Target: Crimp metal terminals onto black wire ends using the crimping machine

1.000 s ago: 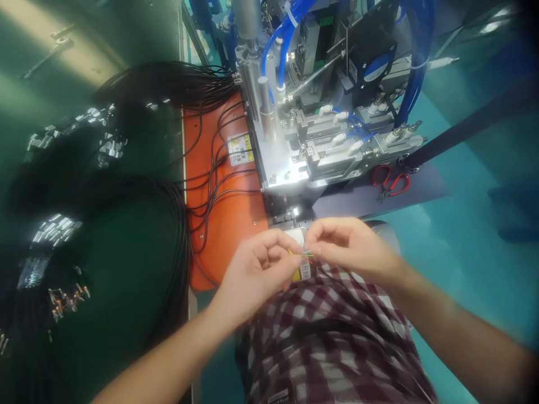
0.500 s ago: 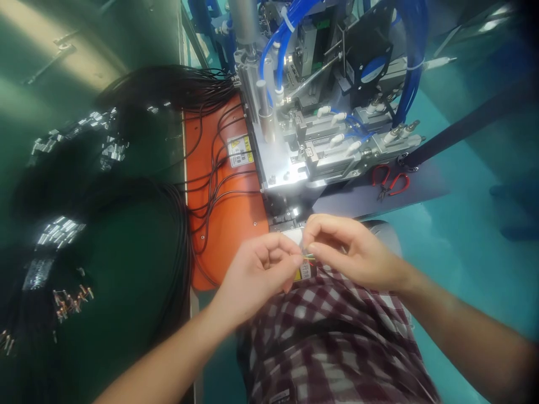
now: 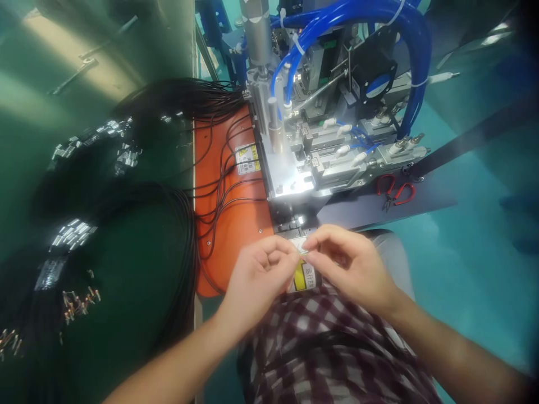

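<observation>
Left hand [image 3: 263,272], centre: pinched, apparently for precision. Right hand [image 3: 353,266], facing it: fingertips gathered, closure unclear; cannot tell what either grasps. Pliers [image 3: 389,200], centre right: unheld.

We see the thin wires [image 3: 301,251] only as a faint trace where the fingertips of the left hand [image 3: 263,272] and the right hand [image 3: 353,266] nearly meet. Half a second ago we could make out short, fine strands there, green, yellow and red; now the fingers cover most of them, and we cannot tell their colours, number or direction. The left thumb and forefinger pinch them in the air; whether the right fingertips grip them too, we cannot say. In our view they lie just above the top edge of a yellow-and-white label [image 3: 310,275].
</observation>
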`<state>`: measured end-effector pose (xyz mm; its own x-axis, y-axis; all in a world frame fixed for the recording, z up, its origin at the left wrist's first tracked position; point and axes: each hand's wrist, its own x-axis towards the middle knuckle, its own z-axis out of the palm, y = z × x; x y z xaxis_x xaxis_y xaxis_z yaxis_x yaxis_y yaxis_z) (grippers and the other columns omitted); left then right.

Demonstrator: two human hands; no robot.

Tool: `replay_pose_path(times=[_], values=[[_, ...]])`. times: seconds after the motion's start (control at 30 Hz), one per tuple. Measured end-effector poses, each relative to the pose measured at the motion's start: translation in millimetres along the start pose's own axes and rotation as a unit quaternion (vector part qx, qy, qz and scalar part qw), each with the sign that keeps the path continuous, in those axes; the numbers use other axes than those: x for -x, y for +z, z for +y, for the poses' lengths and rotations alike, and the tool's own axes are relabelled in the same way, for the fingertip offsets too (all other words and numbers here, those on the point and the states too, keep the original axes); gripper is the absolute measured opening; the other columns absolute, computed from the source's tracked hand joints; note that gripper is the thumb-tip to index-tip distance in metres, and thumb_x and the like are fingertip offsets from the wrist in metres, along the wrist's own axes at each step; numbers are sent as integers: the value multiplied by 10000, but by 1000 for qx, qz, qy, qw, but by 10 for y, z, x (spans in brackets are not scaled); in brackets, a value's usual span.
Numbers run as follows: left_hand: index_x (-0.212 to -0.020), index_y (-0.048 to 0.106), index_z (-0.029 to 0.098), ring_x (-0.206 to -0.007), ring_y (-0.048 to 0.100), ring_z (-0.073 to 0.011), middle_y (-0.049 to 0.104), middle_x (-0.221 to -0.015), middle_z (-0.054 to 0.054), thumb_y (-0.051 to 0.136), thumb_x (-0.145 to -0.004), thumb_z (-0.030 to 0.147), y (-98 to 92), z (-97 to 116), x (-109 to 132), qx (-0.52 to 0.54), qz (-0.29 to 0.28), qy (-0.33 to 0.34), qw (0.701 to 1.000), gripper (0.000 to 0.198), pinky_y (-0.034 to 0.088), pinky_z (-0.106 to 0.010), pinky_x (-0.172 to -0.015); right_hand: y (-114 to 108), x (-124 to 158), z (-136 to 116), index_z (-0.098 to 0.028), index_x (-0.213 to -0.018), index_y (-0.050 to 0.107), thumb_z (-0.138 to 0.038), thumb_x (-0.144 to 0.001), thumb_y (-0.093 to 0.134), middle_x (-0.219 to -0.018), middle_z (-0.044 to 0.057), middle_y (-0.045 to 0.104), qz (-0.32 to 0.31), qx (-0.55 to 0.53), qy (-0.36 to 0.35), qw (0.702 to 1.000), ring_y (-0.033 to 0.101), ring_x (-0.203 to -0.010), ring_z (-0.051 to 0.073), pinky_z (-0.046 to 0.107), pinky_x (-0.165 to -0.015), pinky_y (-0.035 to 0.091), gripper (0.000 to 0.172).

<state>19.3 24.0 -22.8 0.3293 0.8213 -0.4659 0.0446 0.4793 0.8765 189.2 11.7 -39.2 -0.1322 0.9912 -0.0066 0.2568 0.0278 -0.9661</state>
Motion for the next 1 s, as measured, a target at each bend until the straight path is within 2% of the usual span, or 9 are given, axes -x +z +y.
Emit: replay_pose_path(times=[0.2,0.3,0.43,0.53,0.63,0.73,0.9,1.0], values=[[-784,600,145,-476,359,-34,438,-535,68,624,-855,278,14,-11,14,-21,6,41,999,153,304,-144,-462,62,-5,-61,-169,-763,612,-252,-842,618,-655,-18,547,3,-79,115,990,456,-559,96,221,-489,356,115],[-776,620,138,-551,424,-55,507,-611,35,635,-841,257,28,-1,6,-59,23,78,995,136,347,-158,-515,53,-23,-58,-166,-737,594,-257,-849,616,-636,-38,513,-34,-152,153,976,396,-514,66,195,-456,321,146],[-794,635,134,-522,362,-47,458,-589,47,624,-848,288,10,-8,-22,-43,14,55,997,163,291,-159,-481,35,-42,-49,-167,-746,586,-284,-870,597,-541,-74,441,-48,-184,178,966,301,-431,43,178,-392,250,171],[-811,634,133,-511,337,-44,420,-569,56,623,-853,331,-19,-31,-29,-24,5,19,1000,203,269,-159,-477,34,-45,-64,-171,-767,584,-326,-913,526,-464,-93,371,-25,-167,184,968,275,-389,50,182,-368,237,220],[-798,624,133,-516,338,-43,418,-574,56,629,-849,347,-32,-46,-23,-34,11,23,999,221,266,-156,-475,45,-59,-91,-168,-791,612,-306,-882,572,-558,-50,496,5,-128,156,979,378,-450,65,190,-411,306,169],[-780,625,133,-516,329,-38,410,-578,58,628,-851,337,-27,-47,-26,-47,10,39,998,216,271,-148,-474,55,-83,-113,-164,-750,614,-264,-846,605,-658,-12,557,2,-81,138,987,451,-547,89,205,-475,352,138],[-773,624,140,-511,342,-34,424,-584,58,626,-850,308,-18,-45,-31,-53,23,49,997,185,279,-141,-467,59,-93,-109,-171,-718,543,-243,-870,552,-625,-43,480,8,-71,133,989,401,-534,75,193,-475,340,168],[-768,622,144,-503,344,-35,415,-569,62,623,-851,300,-14,-39,-21,-54,30,54,997,176,284,-140,-463,46,-77,-89,-179,-737,512,-276,-890,530,-556,-78,397,-2,-111,162,980,321,-462,58,179,-410,278,182]])
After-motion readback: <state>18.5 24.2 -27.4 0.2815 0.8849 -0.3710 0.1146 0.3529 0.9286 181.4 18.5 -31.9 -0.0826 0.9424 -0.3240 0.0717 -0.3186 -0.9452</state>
